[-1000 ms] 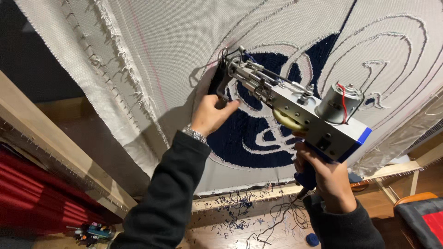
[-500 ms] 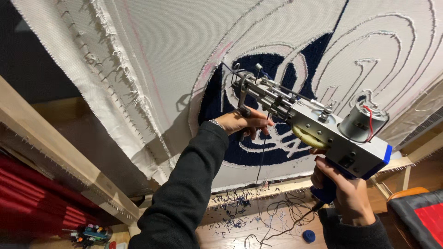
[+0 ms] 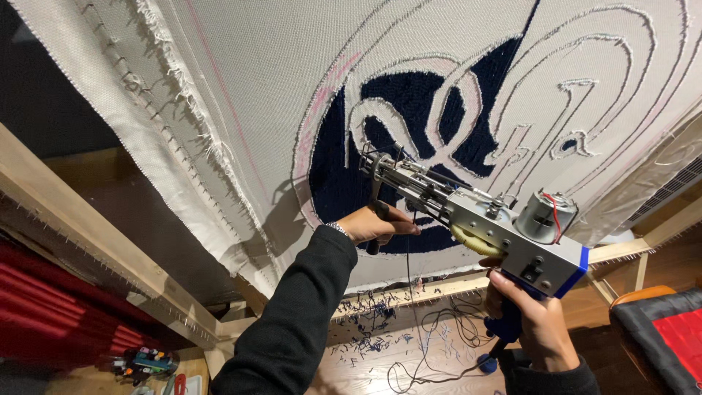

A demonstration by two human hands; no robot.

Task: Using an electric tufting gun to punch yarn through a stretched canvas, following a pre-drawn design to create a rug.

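Observation:
A metal tufting gun (image 3: 475, 219) with a blue grip and a small motor on top points at a white cloth (image 3: 256, 88) stretched on a wooden frame. My left hand (image 3: 376, 223) is closed around the gun's black front handle, near the needle end. My right hand (image 3: 530, 322) grips the blue rear handle from below. The needle tip sits against a dark navy tufted patch (image 3: 409, 110) inside drawn white curved outlines. A dark yarn strand hangs down from the gun.
The wooden frame bar (image 3: 110, 241) runs along the lower left with rows of pins. Yarn scraps and a loose cable (image 3: 424, 344) lie on the wooden floor. A red and grey cushion (image 3: 673, 329) sits at the right. Small tools (image 3: 146, 362) lie at bottom left.
The gun and both hands have shifted right and downward in view. My left hand has moved from the gun's front end to the front handle underneath.

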